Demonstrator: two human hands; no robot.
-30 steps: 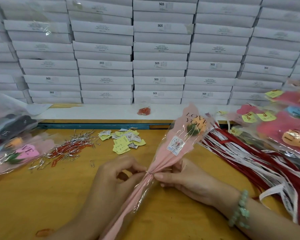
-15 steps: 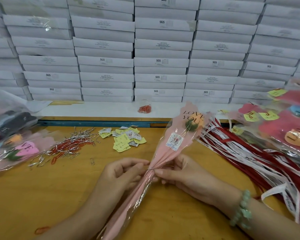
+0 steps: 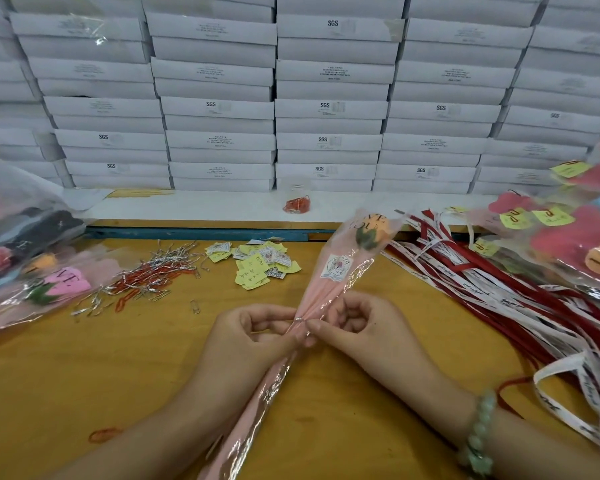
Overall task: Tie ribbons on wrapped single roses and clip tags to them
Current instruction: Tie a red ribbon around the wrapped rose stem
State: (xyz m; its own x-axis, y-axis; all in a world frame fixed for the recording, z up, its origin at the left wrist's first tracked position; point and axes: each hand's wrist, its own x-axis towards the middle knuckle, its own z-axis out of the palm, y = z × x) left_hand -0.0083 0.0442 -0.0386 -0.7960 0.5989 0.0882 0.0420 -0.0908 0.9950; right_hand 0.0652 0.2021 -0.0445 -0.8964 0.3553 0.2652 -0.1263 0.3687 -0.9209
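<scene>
A single rose in a pink and clear wrapper (image 3: 329, 282) lies slanted over the wooden table (image 3: 84, 375), its bloom pointing up right. A thin silver twist tie (image 3: 298, 319) circles the wrapper's narrow neck. My left hand (image 3: 246, 337) pinches the neck from the left, and my right hand (image 3: 357, 323) pinches it from the right, fingers curled at the tie. Red and white ribbons (image 3: 499, 292) lie in a heap at the right. Yellow and white tags (image 3: 257, 265) are scattered behind the hands.
Silver and red twist ties (image 3: 146, 275) lie in a pile at the left, with a loose paper clip (image 3: 195, 306) nearby. Wrapped roses lie at the left edge (image 3: 32, 271) and tagged ones at the right (image 3: 568, 237). White boxes (image 3: 326, 98) are stacked behind, and a small bag of red clips (image 3: 297, 202) sits on the shelf.
Both hands have stayed at the wrapper's neck and their fingers have shifted around the tie. The rose has tilted slightly more upright.
</scene>
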